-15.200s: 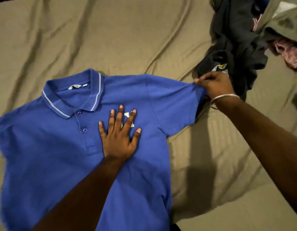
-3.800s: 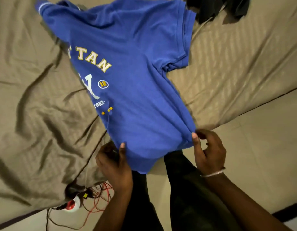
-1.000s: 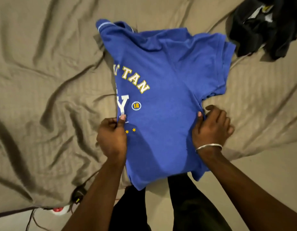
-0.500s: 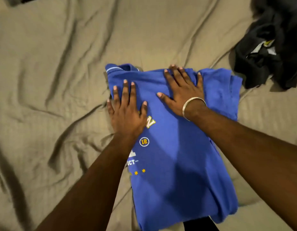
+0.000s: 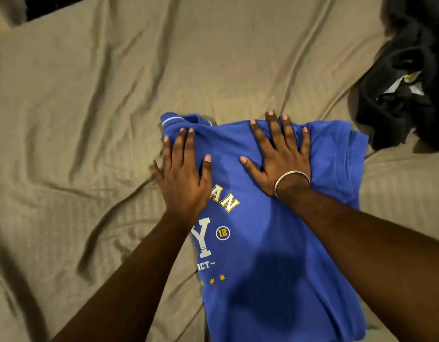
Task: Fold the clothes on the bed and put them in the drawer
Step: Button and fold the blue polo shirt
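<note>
A blue polo shirt [image 5: 270, 255] lies back side up on the bed, folded lengthwise, with white and yellow lettering showing and its collar at the far left end. My left hand [image 5: 182, 174] lies flat with straight fingers on the shirt's left edge near the collar. My right hand [image 5: 280, 154], with a metal bangle on the wrist, presses flat with spread fingers on the shirt's upper part. Neither hand grips the cloth.
The wrinkled tan bedsheet [image 5: 95, 114] covers the bed all around the shirt. A heap of black clothes [image 5: 408, 77] lies at the far right, just beyond the shirt's sleeve.
Since a second ago both hands let go of the shirt's sides and moved up to press flat near its collar end. In the last half second they barely moved.
</note>
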Tool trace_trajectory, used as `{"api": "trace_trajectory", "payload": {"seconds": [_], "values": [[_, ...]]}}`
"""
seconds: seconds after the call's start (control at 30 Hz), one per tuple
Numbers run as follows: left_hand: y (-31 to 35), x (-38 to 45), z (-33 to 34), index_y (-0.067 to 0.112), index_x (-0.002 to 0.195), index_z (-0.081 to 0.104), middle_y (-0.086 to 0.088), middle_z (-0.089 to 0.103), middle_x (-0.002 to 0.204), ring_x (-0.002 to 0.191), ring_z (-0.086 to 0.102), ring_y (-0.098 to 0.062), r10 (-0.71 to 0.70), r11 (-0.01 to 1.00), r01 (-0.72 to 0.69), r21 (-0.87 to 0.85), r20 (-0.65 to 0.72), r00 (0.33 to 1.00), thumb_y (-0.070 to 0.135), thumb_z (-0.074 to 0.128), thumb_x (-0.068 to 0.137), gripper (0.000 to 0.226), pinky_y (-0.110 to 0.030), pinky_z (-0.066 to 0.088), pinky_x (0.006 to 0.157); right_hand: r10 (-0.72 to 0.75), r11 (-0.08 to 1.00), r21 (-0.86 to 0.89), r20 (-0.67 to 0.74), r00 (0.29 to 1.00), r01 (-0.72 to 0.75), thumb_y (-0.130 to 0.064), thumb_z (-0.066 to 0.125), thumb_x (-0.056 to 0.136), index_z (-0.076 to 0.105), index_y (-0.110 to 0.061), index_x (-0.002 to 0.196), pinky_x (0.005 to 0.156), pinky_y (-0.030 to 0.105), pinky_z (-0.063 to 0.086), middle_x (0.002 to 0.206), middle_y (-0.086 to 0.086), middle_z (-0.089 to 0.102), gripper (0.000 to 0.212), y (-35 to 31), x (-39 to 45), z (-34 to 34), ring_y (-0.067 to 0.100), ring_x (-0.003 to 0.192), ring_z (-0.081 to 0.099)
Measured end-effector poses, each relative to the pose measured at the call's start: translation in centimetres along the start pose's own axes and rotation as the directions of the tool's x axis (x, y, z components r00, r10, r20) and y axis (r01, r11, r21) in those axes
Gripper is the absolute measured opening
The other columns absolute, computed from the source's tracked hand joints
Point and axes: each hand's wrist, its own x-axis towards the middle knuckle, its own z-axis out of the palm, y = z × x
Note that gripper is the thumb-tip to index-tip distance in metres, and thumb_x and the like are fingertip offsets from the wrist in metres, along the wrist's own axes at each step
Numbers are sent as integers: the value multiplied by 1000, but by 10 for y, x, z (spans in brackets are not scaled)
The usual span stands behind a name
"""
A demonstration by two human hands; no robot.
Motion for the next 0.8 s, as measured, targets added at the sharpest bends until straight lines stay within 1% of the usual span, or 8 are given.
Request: {"api": "trace_trajectory", "payload": {"seconds": [0.13, 0.23, 0.4, 0.47, 0.57, 0.67, 0.73, 0.8], "values": [[2, 53, -19, 22, 143, 48, 4, 45, 150, 143, 35, -20, 206, 974, -190, 122, -134, 969, 35, 39, 101, 45, -52, 19, 114, 5, 1000, -10, -4, 1000, -5, -73, 29, 89, 13, -38, 156, 118, 59, 0, 166, 0, 8, 77, 2, 0, 4, 28, 152, 7], [1, 99, -40, 21, 113, 65, -5, 64, 115, 115, 57, -30, 254, 944, -272, 185, 117, 960, 49, 40, 97, 41, -46, 33, 100, 9, 1000, -4, -1, 1000, -9, -74, 27, 89, 13, -38, 156, 118, 59, 0, 165, 0, 9, 77, 1, 1, 5, 28, 152, 8], [5, 134, -66, 12, 86, 56, -13, 58, 96, 97, 58, -39, -15, 938, -101, 331, 331, 944, 77, 48, 81, 66, -42, 46, 80, 6, 1000, -2, -9, 1000, -6, -73, 27, 89, 14, -37, 156, 118, 60, 3, 165, 1, 9, 77, 1, 1, 8, 28, 152, 9], [10, 142, -72, 8, 74, 51, -9, 55, 81, 85, 58, -34, -95, 917, -107, 384, 471, 877, 79, 52, 77, 71, -35, 44, 70, 8, 1000, -2, -10, 1000, -8, -73, 27, 89, 15, -37, 156, 118, 60, 3, 165, 1, 9, 77, 1, 1, 9, 28, 152, 10], [17, 146, -78, 8, 73, 57, -7, 57, 74, 67, 51, -21, -132, 929, -148, 339, 677, 724, 68, 65, 78, 60, -31, 35, 58, 6, 1000, 1, -11, 1000, -6, -73, 26, 89, 15, -37, 156, 118, 60, 3, 165, 1, 10, 76, 1, 1, 9, 28, 151, 10], [16, 148, -82, 3, 88, 65, -8, 59, 77, 73, 50, -23, -98, 953, -167, 255, 776, 623, 41, 74, 84, 39, -31, 35, 60, 2, 1000, 11, -29, 1000, -1, -73, 28, 90, 17, -36, 156, 118, 59, 3, 165, 2, 11, 76, 2, 0, 9, 29, 151, 12], [14, 151, -87, 7, 100, 65, -9, 62, 85, 77, 53, -23, -11, 968, -186, 167, 773, 635, 20, 76, 85, 23, -29, 39, 63, 0, 1000, 12, -35, 999, 1, -72, 29, 90, 17, -36, 156, 119, 59, 3, 165, 2, 12, 76, 2, 0, 9, 29, 151, 12], [9, 156, -92, 13, 106, 64, -7, 65, 92, 74, 57, -14, 112, 986, -167, 5, 723, 682, 5, 74, 84, 25, -23, 43, 68, -1, 1000, 6, -38, 999, 1, -72, 30, 90, 18, -36, 156, 118, 59, 4, 165, 2, 12, 76, 3, 0, 9, 29, 151, 12]]}}
